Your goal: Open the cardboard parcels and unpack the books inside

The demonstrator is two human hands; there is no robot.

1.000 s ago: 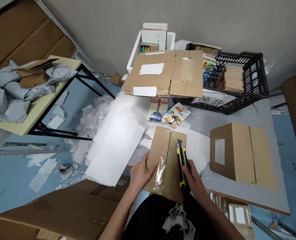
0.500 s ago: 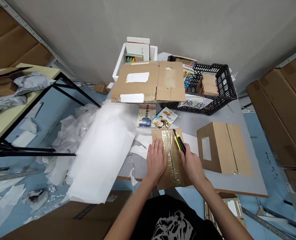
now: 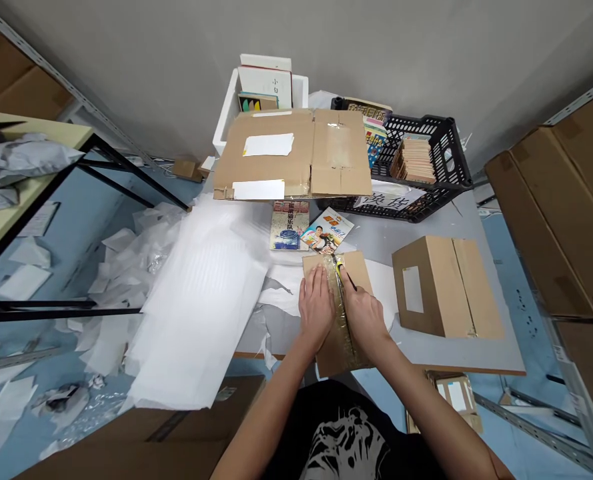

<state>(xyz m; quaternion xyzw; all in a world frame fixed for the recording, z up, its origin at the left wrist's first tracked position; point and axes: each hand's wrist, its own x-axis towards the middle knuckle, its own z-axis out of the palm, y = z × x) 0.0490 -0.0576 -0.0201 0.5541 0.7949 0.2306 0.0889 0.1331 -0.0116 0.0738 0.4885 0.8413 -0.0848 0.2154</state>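
A taped cardboard box lies in front of me at the table's near edge. My left hand rests flat on its left side, fingers stretched out. In my right hand is a yellow and black box cutter, its tip at the taped seam near the box's far edge. My right fingers cover most of the handle. Just beyond the box lie a small booklet with a person on its cover and a book with dark lettering.
A closed carton stands at right. White foam sheets hang over the table's left edge. Behind are a flattened cardboard piece, a white bin with books and a black crate with books. Packing scraps litter the floor at left.
My right hand has moved left, bringing the cutter from above the box's right side down to the taped seam. My left hand stays on the box. The whole view has shifted slightly.
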